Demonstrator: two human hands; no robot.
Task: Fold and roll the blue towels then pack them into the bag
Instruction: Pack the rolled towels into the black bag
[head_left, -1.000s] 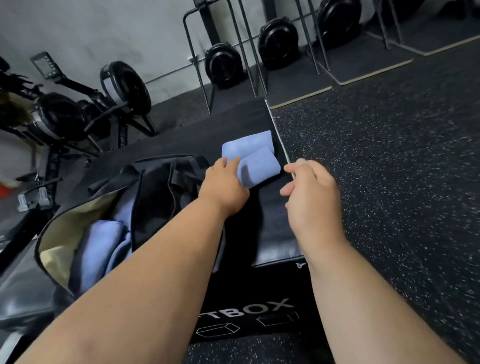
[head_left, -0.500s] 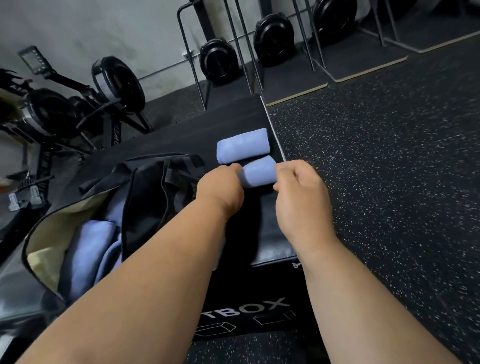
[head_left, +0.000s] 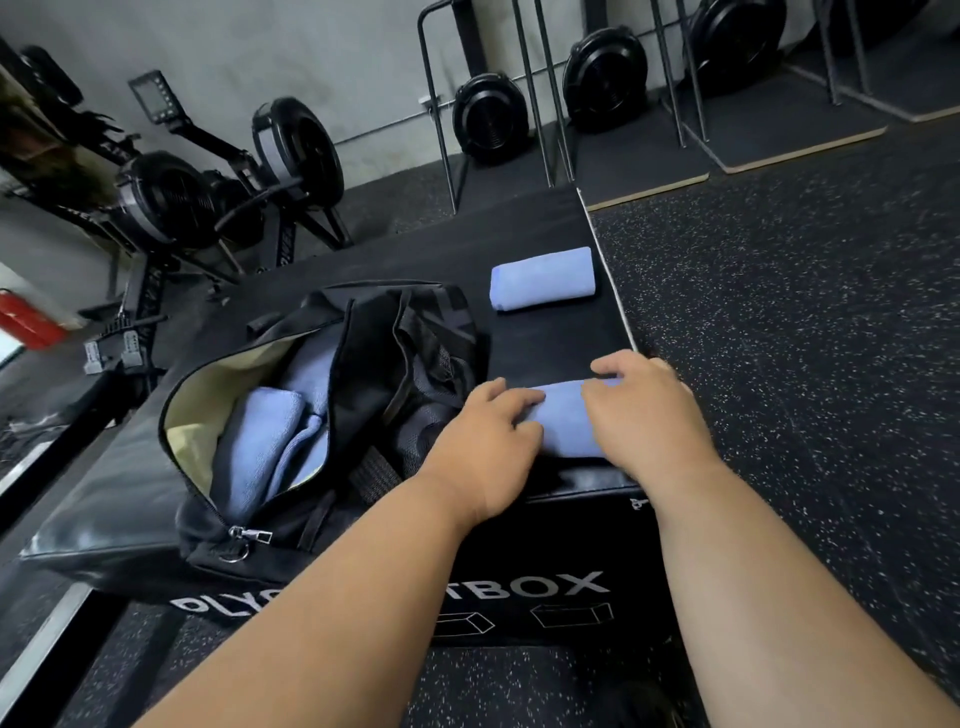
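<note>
We work on a black padded box (head_left: 156, 499) on the gym floor; its top is our surface. The bag (head_left: 363, 395) lies on it at our left, unzipped and gaping, with blue towels (head_left: 260, 447) already inside. A rolled towel (head_left: 543, 278) waits further back near the right edge. The roll (head_left: 563, 421) we handle sits at the near right corner, just beside the bag.

Our left hand (head_left: 483, 441) rests on the roll's left end with its fingers (head_left: 498, 392) curled over the top; our right hand (head_left: 649, 410) covers the right end, fingers bent round it. Both grip the roll, we judge.

We judge the step to be finishing the roll and lifting it to the bag. To do it well we keep even pressure at both ends so the layers stay tight, lift with both hands, keep the loose edge tucked underneath, and lay it beside the towels inside without snagging the zip (head_left: 249, 534). The roll lies close to the box's edge, so we draw it left, not right
</note>
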